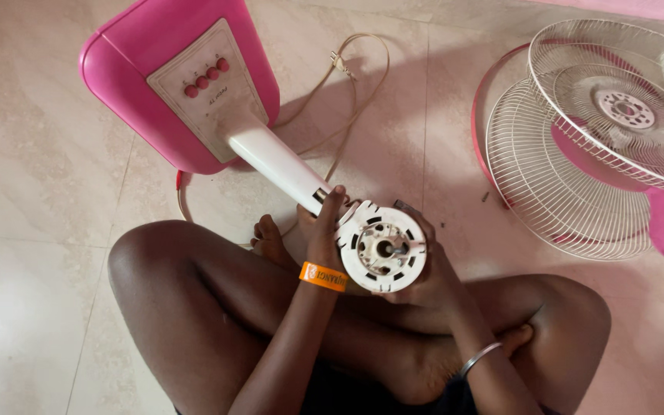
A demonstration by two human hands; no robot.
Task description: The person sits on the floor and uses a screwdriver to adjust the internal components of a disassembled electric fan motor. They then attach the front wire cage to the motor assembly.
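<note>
Both hands met at frame centre: left hand [323,230] curled its fingers on the white motor housing [382,246], right hand [424,269] cupped it behind. Judging by this, the motor was being steadied; upper left lay the pink base [128,77], upper right the grilles [578,138].

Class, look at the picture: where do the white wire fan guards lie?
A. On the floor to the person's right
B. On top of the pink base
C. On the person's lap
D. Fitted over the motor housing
A: the wire guards lie stacked on the floor at the right, while both hands grip the bare white motor housing.
</note>
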